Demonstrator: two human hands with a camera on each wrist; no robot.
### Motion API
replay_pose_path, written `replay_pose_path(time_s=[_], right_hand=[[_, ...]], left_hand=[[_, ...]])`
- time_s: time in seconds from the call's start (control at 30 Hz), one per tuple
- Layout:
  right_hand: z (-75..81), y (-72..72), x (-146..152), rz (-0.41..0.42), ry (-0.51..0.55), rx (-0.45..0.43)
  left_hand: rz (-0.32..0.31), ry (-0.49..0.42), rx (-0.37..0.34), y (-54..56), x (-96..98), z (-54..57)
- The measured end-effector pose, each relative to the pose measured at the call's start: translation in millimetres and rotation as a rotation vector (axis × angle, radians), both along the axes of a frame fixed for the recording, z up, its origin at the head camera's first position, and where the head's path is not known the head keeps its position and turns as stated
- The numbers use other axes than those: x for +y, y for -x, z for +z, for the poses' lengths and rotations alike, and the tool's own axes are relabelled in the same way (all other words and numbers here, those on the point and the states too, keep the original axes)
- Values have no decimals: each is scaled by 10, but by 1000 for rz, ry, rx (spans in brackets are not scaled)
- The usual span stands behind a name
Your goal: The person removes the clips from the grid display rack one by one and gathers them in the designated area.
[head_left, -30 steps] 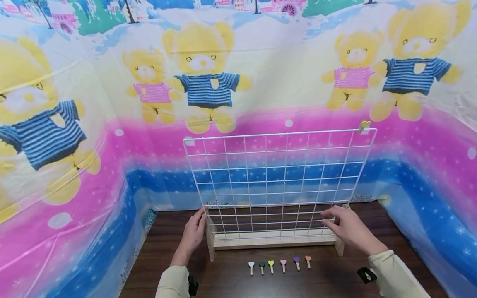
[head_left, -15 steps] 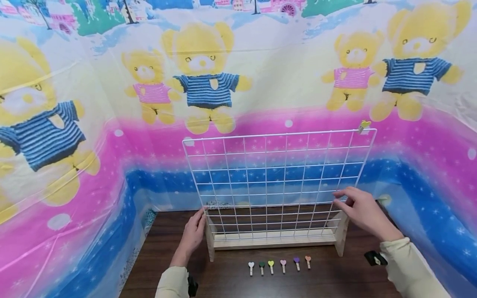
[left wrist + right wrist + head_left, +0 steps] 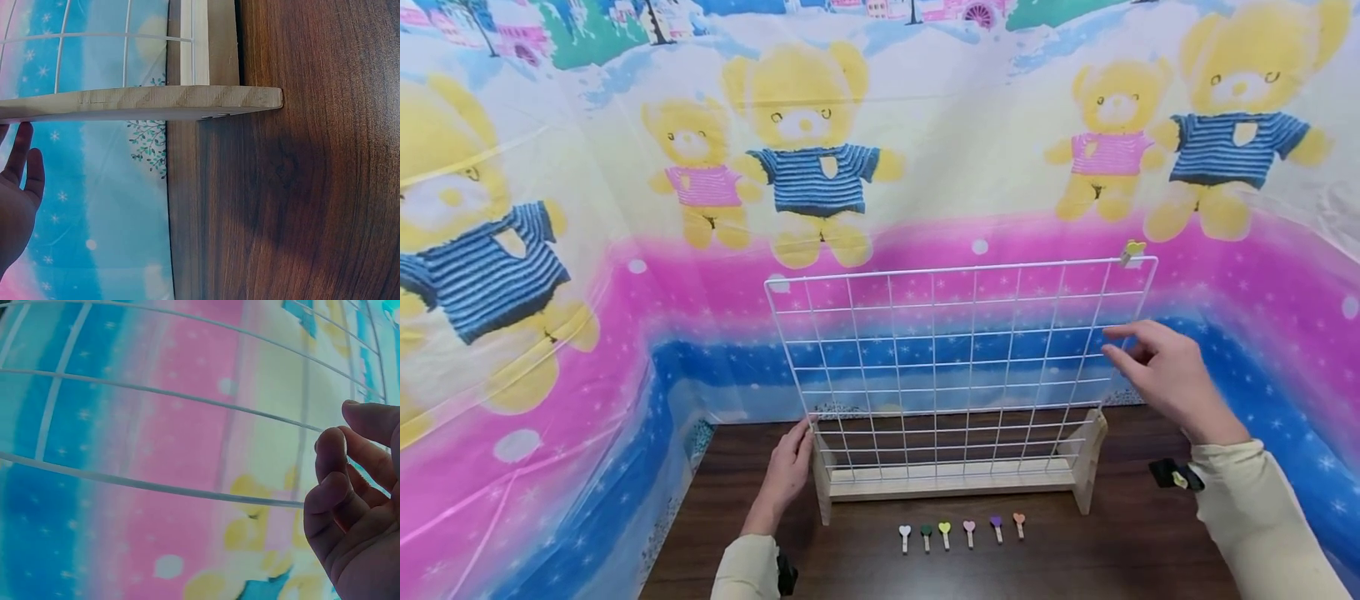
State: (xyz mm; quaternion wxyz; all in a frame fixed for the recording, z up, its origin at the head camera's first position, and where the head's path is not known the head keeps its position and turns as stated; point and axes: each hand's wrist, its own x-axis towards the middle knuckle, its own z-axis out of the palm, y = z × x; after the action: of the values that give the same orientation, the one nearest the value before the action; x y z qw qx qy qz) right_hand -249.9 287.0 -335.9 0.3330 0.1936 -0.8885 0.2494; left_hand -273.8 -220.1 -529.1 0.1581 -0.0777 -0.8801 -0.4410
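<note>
A white wire grid panel (image 3: 932, 272) stands upright in a pale wooden stand (image 3: 955, 488) on the dark table. My left hand (image 3: 788, 471) touches the left end piece of the stand; in the left wrist view its extended fingertips reach the wooden edge (image 3: 169, 97). My right hand (image 3: 1176, 375) hovers by the grid's right edge, fingers loosely bent and nothing between them, as the right wrist view also shows. A small clothespin with a yellow heart (image 3: 1133, 250) is clipped on the top wire near the right corner.
In front of the stand lies a row of several small heart-topped clothespins, from a white one (image 3: 905, 537) through a yellow one (image 3: 945, 535) to an orange one (image 3: 1019, 526). Behind and beside the table (image 3: 737, 467) hangs a bear-print cloth (image 3: 970, 183).
My right hand has risen up and to the right along the grid, from its lower right part to beside its upper right edge. My left hand has stayed at the stand.
</note>
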Motion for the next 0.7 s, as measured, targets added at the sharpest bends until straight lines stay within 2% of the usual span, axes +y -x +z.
replay_pose_path(time_s=[0.17,0.43,0.53,0.7], right_hand=[[210,-25,14,-23,44,42],[494,9,69,-46,188,116],[591,38,70,-77,247,88],[711,85,60,-115,328,-2]], left_hand=[[-3,14,3,7,-3,3],[-10,-4,10,20,-14,-19],[-11,-3,30,19,-19,-14],[-6,-2,26,24,-15,-7]])
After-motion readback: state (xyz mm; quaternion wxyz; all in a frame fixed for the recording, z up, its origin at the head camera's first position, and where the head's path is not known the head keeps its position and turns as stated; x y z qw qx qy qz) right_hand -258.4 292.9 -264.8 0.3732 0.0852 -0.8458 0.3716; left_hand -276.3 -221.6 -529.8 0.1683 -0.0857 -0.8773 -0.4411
